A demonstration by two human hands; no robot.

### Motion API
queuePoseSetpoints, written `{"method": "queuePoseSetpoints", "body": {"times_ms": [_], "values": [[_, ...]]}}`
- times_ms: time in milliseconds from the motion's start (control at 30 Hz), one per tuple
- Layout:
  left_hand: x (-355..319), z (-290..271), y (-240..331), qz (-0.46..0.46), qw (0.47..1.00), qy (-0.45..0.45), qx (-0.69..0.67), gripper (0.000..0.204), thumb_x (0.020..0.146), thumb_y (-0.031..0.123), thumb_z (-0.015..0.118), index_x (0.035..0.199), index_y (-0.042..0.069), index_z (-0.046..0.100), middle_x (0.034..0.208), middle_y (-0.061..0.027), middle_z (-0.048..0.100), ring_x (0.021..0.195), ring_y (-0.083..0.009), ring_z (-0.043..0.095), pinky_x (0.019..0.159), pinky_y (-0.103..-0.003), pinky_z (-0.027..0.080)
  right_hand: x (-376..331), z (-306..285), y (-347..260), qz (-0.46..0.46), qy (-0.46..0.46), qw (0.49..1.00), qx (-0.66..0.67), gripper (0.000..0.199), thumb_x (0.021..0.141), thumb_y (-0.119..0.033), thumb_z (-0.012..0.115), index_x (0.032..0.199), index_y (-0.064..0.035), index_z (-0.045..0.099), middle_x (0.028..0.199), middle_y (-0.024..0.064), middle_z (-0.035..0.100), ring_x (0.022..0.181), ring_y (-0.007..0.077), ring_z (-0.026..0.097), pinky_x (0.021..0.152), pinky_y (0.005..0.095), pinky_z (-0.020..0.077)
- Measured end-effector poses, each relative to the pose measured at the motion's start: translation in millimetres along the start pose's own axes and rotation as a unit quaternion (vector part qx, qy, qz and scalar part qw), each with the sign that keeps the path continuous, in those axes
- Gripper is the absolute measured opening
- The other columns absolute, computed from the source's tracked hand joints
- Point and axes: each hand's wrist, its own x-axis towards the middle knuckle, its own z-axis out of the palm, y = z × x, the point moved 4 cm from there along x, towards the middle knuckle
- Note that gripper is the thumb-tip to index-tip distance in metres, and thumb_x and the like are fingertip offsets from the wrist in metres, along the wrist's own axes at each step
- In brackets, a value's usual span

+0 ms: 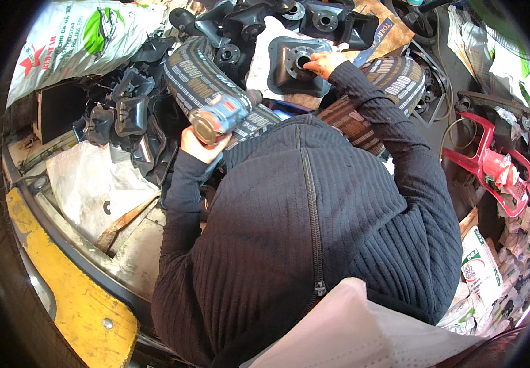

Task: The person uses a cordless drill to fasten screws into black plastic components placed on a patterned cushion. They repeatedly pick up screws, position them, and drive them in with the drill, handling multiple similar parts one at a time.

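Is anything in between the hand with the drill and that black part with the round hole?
Yes. The left hand holds the power tool away from the black flanged part; a patterned sleeve lies between them. The right hand already touches the part's hole.

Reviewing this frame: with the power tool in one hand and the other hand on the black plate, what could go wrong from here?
1. The right hand rests at the centre hole of the black flanged plate; if the power tool in the left hand comes in there, fingers could be caught.
2. The plate lies on a loose heap of black parts, so it may shift under pressure.
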Motion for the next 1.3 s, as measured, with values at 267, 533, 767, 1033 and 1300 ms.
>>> {"method": "queuePoseSetpoints", "body": {"times_ms": [267,533,767,1033,1300], "values": [[39,-15,54,0.010,0.988,-0.021,-0.155,0.038,0.071,0.012,0.073,0.102,-0.002,0.056,0.086,-0.0079,0.064,0.075,-0.0152,0.062,0.068,-0.028,0.050,-10,-17,-1,0.110,0.110,0.979,0.135,0.030,0.079,-0.013,0.054,0.107,-0.0197,0.059,0.087,0.0069,0.056,0.083,0.0222,0.059,0.066,0.0359,0.0480],[52,14,99,0.217,0.974,-0.031,-0.050,0.053,0.067,0.013,0.075,0.113,0.002,0.052,0.107,-0.0124,0.059,0.096,-0.0238,0.059,0.083,-0.034,0.047,-39,-11,-26,0.182,0.261,0.146,0.937,0.040,0.078,0.003,0.044,0.118,0.0041,0.044,0.111,0.0172,0.051,0.106,0.0290,0.049,0.091,0.0401,0.0429],[63,28,129,0.243,0.967,-0.066,0.045,0.051,0.064,0.015,0.072,0.111,0.007,0.054,0.106,-0.0114,0.059,0.094,-0.0278,0.059,0.082,-0.035,0.047,-33,-32,-41,0.000,0.282,0.166,0.945,0.048,0.078,0.012,0.044,0.125,0.0031,0.036,0.131,0.0222,0.037,0.123,0.0341,0.036,0.104,0.0432,0.0330],[60,28,136,0.295,0.947,-0.031,0.120,0.040,0.066,0.018,0.071,0.102,0.008,0.058,0.095,-0.0100,0.062,0.085,-0.0275,0.061,0.074,-0.036,0.048,-31,-38,-55,-0.048,0.247,0.132,0.959,0.054,0.080,0.009,0.046,0.131,-0.0021,0.031,0.132,0.0201,0.037,0.122,0.0298,0.039,0.104,0.0393,0.0329],[63,29,127,0.250,0.958,-0.090,0.106,0.047,0.068,0.018,0.069,0.111,0.007,0.052,0.103,-0.0103,0.059,0.092,-0.0244,0.058,0.080,-0.035,0.047,-33,-35,-61,-0.072,0.192,0.132,0.970,0.052,0.083,0.005,0.044,0.133,-0.0067,0.031,0.133,0.0168,0.039,0.121,0.0242,0.042,0.094,0.0280,0.0409]]}}
